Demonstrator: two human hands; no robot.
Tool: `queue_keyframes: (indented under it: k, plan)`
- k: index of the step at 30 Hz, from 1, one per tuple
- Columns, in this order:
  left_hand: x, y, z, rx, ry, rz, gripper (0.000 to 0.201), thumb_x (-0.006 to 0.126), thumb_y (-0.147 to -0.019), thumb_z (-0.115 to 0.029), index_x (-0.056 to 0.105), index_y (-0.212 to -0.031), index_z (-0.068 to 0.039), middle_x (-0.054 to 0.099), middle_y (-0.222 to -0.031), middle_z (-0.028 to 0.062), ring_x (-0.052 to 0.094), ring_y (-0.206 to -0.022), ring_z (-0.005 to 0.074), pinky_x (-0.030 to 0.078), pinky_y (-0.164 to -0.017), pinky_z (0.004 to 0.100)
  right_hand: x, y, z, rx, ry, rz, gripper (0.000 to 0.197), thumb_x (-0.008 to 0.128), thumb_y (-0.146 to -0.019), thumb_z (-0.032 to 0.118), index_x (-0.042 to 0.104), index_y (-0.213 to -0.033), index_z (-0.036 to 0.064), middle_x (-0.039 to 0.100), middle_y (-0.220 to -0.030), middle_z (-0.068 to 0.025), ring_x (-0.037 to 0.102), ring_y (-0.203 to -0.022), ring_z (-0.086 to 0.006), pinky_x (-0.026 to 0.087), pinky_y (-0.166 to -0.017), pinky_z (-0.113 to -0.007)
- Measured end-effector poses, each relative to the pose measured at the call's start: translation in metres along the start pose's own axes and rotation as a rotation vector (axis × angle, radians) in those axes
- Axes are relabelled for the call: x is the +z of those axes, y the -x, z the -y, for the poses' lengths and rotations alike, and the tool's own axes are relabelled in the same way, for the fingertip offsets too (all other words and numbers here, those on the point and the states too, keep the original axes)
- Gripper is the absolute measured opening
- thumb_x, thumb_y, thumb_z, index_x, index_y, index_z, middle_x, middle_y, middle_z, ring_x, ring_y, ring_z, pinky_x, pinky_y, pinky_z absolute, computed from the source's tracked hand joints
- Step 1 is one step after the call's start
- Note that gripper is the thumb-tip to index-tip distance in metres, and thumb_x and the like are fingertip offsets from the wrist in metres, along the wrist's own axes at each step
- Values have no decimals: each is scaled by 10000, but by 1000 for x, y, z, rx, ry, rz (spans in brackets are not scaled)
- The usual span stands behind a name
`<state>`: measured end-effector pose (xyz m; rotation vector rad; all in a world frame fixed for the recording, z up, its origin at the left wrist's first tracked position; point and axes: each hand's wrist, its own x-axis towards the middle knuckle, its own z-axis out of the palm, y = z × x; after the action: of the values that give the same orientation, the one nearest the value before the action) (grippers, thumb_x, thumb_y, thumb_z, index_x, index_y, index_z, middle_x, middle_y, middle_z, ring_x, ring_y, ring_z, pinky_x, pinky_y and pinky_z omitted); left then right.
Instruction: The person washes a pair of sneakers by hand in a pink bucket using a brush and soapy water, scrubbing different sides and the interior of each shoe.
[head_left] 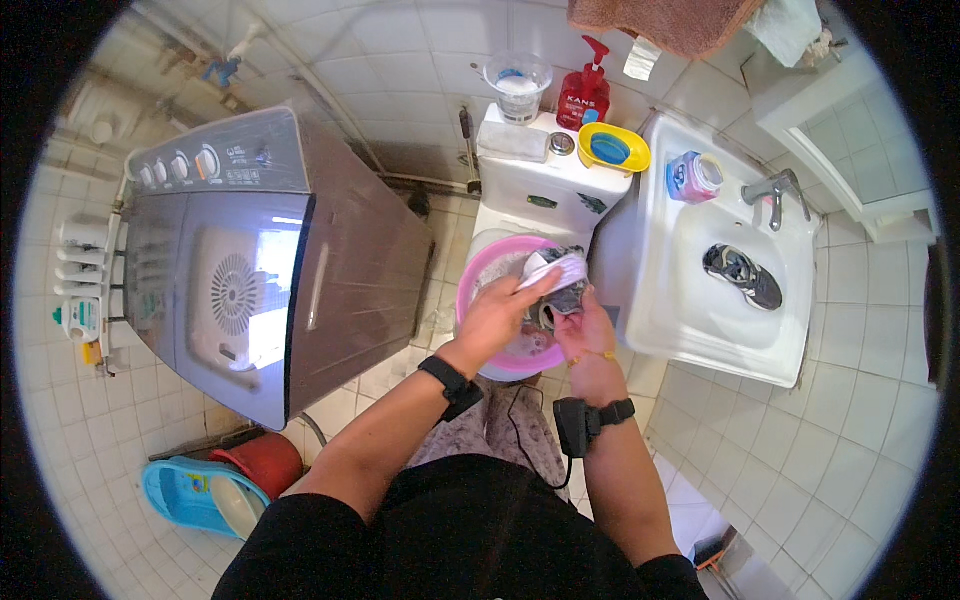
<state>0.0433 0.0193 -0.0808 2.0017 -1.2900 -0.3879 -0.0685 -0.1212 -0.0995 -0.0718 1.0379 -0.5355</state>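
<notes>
Over a pink basin of sudsy water, my right hand grips a dark grey shoe from below. My left hand is closed around a white scrub brush, which lies against the top of the shoe. The shoe is tilted, and its far part is partly covered by the brush and fingers. Another dark shoe with a pale sole rests in the white washbasin to the right.
The pink basin sits on the toilet before its tank, which bears a red pump bottle, a clear tub and a yellow dish. A washing machine stands left. A blue tub and red bucket are lower left.
</notes>
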Motion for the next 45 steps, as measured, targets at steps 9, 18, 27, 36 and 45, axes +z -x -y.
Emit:
queue_keyframes:
  k: [9, 18, 27, 36, 45]
  plan:
    - [-1, 16, 9, 8, 36, -49, 795, 570, -805, 90, 502, -1482, -320, 520, -822, 140, 540, -730, 333, 468, -691, 425, 4, 0, -6, -31, 64, 3, 294, 476, -1071, 225, 567, -1272, 31, 666, -1189, -106, 668, -1057, -227, 570, -928, -364]
    - [3, 21, 7, 57, -139, -21, 754, 601, -795, 45, 569, -1414, -385, 491, -789, 112, 558, -745, 322, 475, -715, 443, 6, 0, -4, -12, -46, 57, 313, 435, -1083, 237, 557, -1280, 27, 657, -1204, -117, 651, -1099, -251, 554, -959, -399]
    - [28, -19, -11, 4, 221, -178, 665, 598, -936, -45, 398, -1543, -229, 623, -942, 174, 587, -886, 386, 479, -813, 451, 23, 16, 2, -34, -7, 208, 287, 657, -984, 203, 609, -1222, 51, 686, -1169, -73, 663, -1065, -204, 538, -946, -364]
    - [15, 20, 53, -156, 259, -65, 618, 628, -929, -69, 486, -1496, -268, 638, -883, 129, 578, -841, 302, 471, -830, 410, 13, 12, 0, 4, -6, 34, 289, 706, -950, 214, 635, -1196, 80, 705, -1116, -62, 676, -1034, -212, 557, -889, -386]
    - [30, 5, 37, -152, 517, -155, 599, 594, -936, 14, 498, -1491, -192, 668, -952, 133, 591, -891, 282, 484, -855, 368, 29, 8, 24, -19, -73, 134, 273, 718, -937, 193, 637, -1137, 25, 709, -1120, -97, 694, -1012, -229, 582, -906, -372]
